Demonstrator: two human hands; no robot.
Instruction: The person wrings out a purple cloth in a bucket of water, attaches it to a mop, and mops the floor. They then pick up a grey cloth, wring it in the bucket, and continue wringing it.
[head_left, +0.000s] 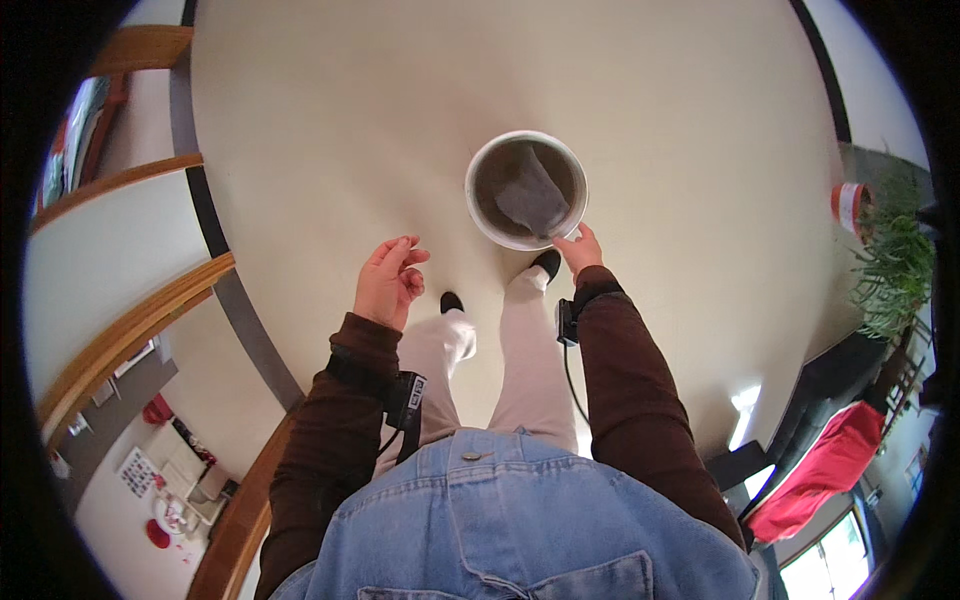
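A round white bucket (475, 196) is held out above the floor, left of my right hand (583, 250), whose fingers grip its near right rim. Brownish liquid fills part of the bucket, and a grey cloth (531, 196) lies in it, one end reaching the near rim by my right fingertips. My left hand (391, 279) is raised to the left of the bucket, apart from it, with its fingers curled; I see nothing in it. Each wrist carries a strapped black device with a cable.
My feet in black shoes (550, 262) stand on the pale floor (337, 112). Wooden door frames (135, 330) run along the left. At the right are a potted plant (892, 270), a red-and-white pot (849, 207) and dark furniture with a red cloth (821, 472).
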